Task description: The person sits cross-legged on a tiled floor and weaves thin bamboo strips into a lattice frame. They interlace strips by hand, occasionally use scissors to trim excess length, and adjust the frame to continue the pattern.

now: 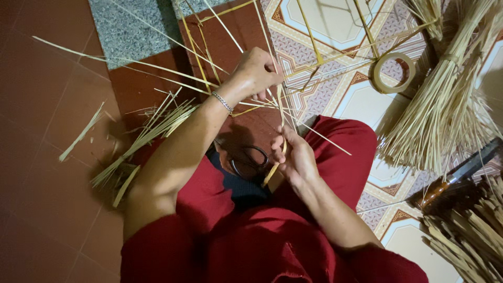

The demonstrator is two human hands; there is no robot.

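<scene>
Strips of thin pale split bamboo [281,107] lay crossed at twelve o'clock of the lap. The left hand [258,72] pinched them closed; the right hand [294,154] gripped one end. Judged light, springy, splintery; best held near the crossing.

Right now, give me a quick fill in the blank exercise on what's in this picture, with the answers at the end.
1. The left hand wears a ____ at the wrist.
2. The right hand pinches a thin yellow strip above a pair of ____ lying in the lap.
3. A roll of tape lies on the ____ floor tiles.
4. The person's clothing is ____ in colour.

Missing words: bracelet; scissors; patterned; red
</scene>
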